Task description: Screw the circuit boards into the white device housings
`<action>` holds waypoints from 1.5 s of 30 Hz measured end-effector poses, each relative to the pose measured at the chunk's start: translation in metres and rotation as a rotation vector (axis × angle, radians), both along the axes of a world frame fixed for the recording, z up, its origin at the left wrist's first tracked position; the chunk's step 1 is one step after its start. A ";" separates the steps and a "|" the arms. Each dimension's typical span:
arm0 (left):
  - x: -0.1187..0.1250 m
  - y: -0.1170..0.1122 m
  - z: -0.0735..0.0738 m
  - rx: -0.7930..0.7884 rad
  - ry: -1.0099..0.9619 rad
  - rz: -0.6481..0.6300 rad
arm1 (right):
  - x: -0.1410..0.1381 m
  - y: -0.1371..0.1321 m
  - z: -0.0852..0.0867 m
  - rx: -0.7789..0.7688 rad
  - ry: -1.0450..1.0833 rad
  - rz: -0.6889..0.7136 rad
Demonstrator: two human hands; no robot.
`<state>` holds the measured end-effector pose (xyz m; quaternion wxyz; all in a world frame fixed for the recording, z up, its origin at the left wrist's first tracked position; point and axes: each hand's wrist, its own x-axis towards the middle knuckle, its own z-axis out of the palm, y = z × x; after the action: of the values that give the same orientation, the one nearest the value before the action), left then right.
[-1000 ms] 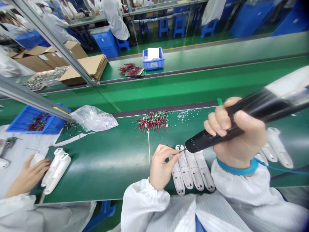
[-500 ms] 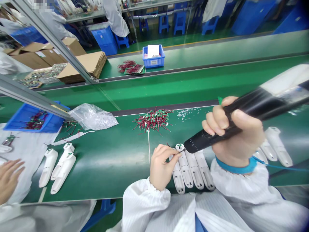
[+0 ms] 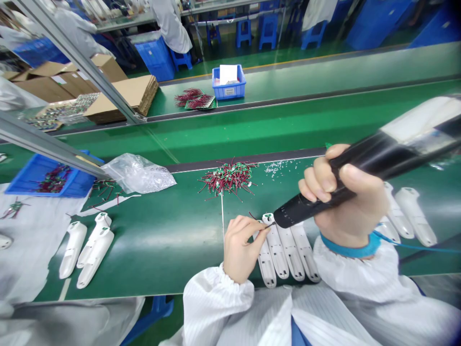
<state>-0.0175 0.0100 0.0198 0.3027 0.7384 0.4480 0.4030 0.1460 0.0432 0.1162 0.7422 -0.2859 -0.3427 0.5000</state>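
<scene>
My right hand (image 3: 351, 197) is wrapped round a black electric screwdriver (image 3: 300, 210), tilted with its nose down to the left. Its thin bit reaches toward the fingertips of my left hand (image 3: 243, 245), which are pinched at the bit's tip; what lies between them is too small to make out. Beneath and beside them, several long white plastic housings (image 3: 297, 254) lie side by side, open face up. A dark red wire shows just above my left fingers. Beyond the housings sits a pile of small green circuit boards with red wires (image 3: 230, 178), with scattered small screws (image 3: 277, 168) to its right.
More white housings lie to the right (image 3: 416, 216) and left (image 3: 88, 254). A clear plastic bag (image 3: 140, 175) and a blue bin (image 3: 75, 187) of wired boards stand at the left, by a slanting metal post (image 3: 82, 62). Across the belt is another blue bin (image 3: 229, 90).
My right hand and the screwdriver have shifted slightly left. My left hand stays almost still. The co-worker's hand at the left edge has gone out of view.
</scene>
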 end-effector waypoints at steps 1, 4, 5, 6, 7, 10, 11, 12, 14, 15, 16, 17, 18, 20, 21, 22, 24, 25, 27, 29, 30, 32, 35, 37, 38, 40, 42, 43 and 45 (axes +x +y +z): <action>0.000 0.000 0.000 -0.006 -0.004 0.000 | 0.000 0.000 0.000 -0.001 0.002 0.000; -0.001 -0.001 -0.001 -0.012 -0.011 -0.001 | 0.000 0.000 0.000 0.001 0.015 -0.009; -0.001 -0.001 -0.001 -0.011 -0.010 -0.001 | 0.000 0.000 0.000 -0.001 0.016 -0.012; -0.001 -0.001 -0.001 -0.007 -0.007 -0.002 | 0.000 0.000 0.000 -0.003 0.015 -0.014; -0.001 -0.001 -0.001 -0.002 -0.001 -0.004 | 0.000 0.000 -0.001 -0.002 0.012 -0.017; -0.001 -0.001 -0.002 0.017 0.023 -0.008 | -0.001 0.000 -0.002 0.019 0.005 -0.018; -0.001 -0.001 -0.003 0.024 0.032 -0.008 | -0.002 0.000 -0.003 0.031 0.004 -0.015; 0.000 -0.001 -0.004 0.030 0.041 -0.007 | -0.003 -0.001 -0.004 0.042 0.002 -0.007; 0.001 -0.001 -0.005 0.037 0.059 -0.004 | -0.005 -0.003 -0.005 0.059 -0.011 0.013; 0.002 -0.001 -0.006 0.039 0.065 -0.004 | -0.006 -0.004 -0.007 0.064 -0.025 0.026; 0.003 -0.002 -0.006 0.039 0.067 -0.004 | -0.007 -0.006 -0.008 0.067 -0.043 0.041; 0.004 -0.002 -0.007 0.036 0.062 -0.007 | -0.008 -0.007 -0.009 0.067 -0.064 0.057; 0.005 -0.002 -0.006 0.032 0.050 -0.009 | -0.008 -0.009 -0.010 0.062 -0.087 0.074; 0.007 -0.003 -0.005 0.009 -0.003 -0.011 | -0.008 -0.011 -0.014 0.041 -0.136 0.102; 0.007 -0.004 -0.003 -0.019 -0.044 -0.007 | -0.008 -0.011 -0.017 0.029 -0.162 0.103; 0.008 -0.005 -0.002 -0.062 -0.092 0.001 | -0.008 -0.010 -0.020 0.014 -0.190 0.093; 0.009 -0.007 -0.001 -0.188 -0.186 0.021 | -0.007 -0.005 -0.027 -0.005 -0.247 0.035; 0.010 -0.009 -0.002 -0.265 -0.218 0.028 | -0.006 -0.001 -0.031 -0.008 -0.271 -0.005; 0.012 -0.015 -0.006 -0.426 -0.254 0.017 | -0.005 0.009 -0.039 -0.020 -0.308 -0.074; 0.014 -0.022 -0.014 -0.581 -0.288 -0.021 | -0.004 0.017 -0.047 -0.038 -0.324 -0.108; 0.015 -0.025 -0.019 -0.646 -0.305 -0.044 | -0.003 0.020 -0.050 -0.051 -0.328 -0.115; 0.017 -0.031 -0.029 -0.723 -0.311 -0.071 | -0.002 0.025 -0.055 -0.069 -0.335 -0.124; 0.017 -0.035 -0.038 -0.744 -0.252 -0.073 | -0.002 0.027 -0.059 -0.085 -0.354 -0.124; 0.016 -0.035 -0.040 -0.752 -0.236 -0.068 | -0.003 0.028 -0.060 -0.092 -0.363 -0.117; 0.016 -0.035 -0.041 -0.759 -0.237 -0.067 | -0.004 0.029 -0.061 -0.094 -0.364 -0.111; 0.016 -0.034 -0.040 -0.772 -0.247 -0.062 | -0.004 0.030 -0.061 -0.094 -0.366 -0.105; 0.016 -0.034 -0.039 -0.780 -0.256 -0.060 | -0.004 0.031 -0.061 -0.096 -0.370 -0.108; 0.017 -0.034 -0.039 -0.783 -0.258 -0.060 | -0.004 0.032 -0.061 -0.097 -0.373 -0.112; 0.017 -0.034 -0.039 -0.789 -0.261 -0.056 | -0.004 0.032 -0.060 -0.097 -0.373 -0.122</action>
<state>-0.0007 -0.0245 -0.0193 0.6277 0.5205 0.5056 0.2819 0.1421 0.0755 0.0558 0.6801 -0.4291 -0.4317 0.4086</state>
